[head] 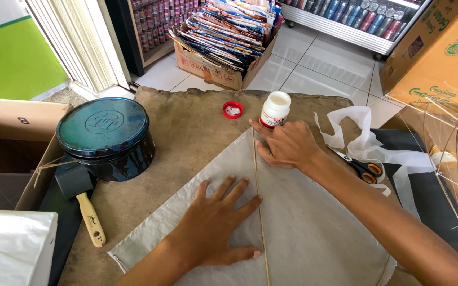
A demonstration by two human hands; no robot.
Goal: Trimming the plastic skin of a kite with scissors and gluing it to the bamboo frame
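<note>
Both hands lie flat and open, gripping nothing, on a sheet of thin grey paper [292, 222] spread over the worn brown table [186, 127]. The left hand [216, 225] presses palm-down with fingers spread, its fingertips touching a thin bamboo stick [259, 206] that runs straight down the middle of the sheet. The right hand [287, 144] rests palm-down at the sheet's upper corner, fingers laid across the top end of the stick. Just beyond the right hand stands a small white plastic glue bottle with a red label [275, 109], uncapped, and its round red cap [232, 109] lies beside it, inside up. Black-handled scissors with orange rings [364, 169] lie near the right forearm, partly under strips of white paper [356, 130]. On the left side of the table sits a round dark blue metal tin [104, 137], and next to it a black rubber mallet with a wooden handle [83, 201]. A cardboard box of colourful packets [223, 37] stands on the tiled floor beyond the table.
</note>
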